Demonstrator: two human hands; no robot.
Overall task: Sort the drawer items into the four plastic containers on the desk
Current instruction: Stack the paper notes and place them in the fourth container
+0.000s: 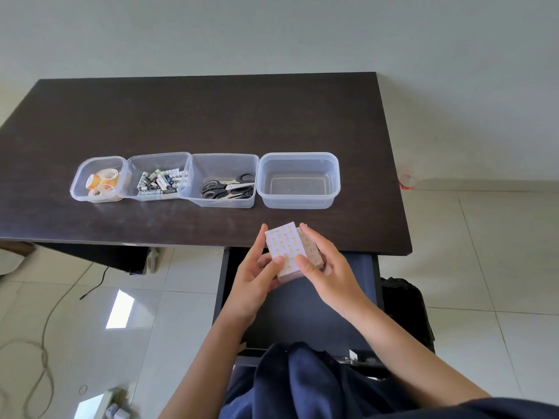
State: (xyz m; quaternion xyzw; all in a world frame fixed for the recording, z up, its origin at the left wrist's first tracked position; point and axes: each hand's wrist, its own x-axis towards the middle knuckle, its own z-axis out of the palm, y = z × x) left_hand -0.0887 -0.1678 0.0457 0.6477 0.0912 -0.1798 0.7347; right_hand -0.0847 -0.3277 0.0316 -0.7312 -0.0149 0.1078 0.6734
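Observation:
Both hands hold a stack of small white boxes with orange print (286,248) above the open drawer (302,309), near the desk's front edge. My left hand (257,278) grips the stack from the left, and my right hand (326,267) grips it from the right. Four clear plastic containers stand in a row on the dark desk (211,116). The leftmost container (99,179) holds tape rolls, the second (158,176) holds batteries, the third (225,181) holds black-handled scissors. Nothing lies in the rightmost container (299,179).
The drawer's dark floor shows nothing else in the part I can see. A small red-and-white cup (406,181) stands on the floor right of the desk. A cable (45,343) and a plug strip lie on the tiled floor at left. A dark bag (405,303) sits right of the drawer.

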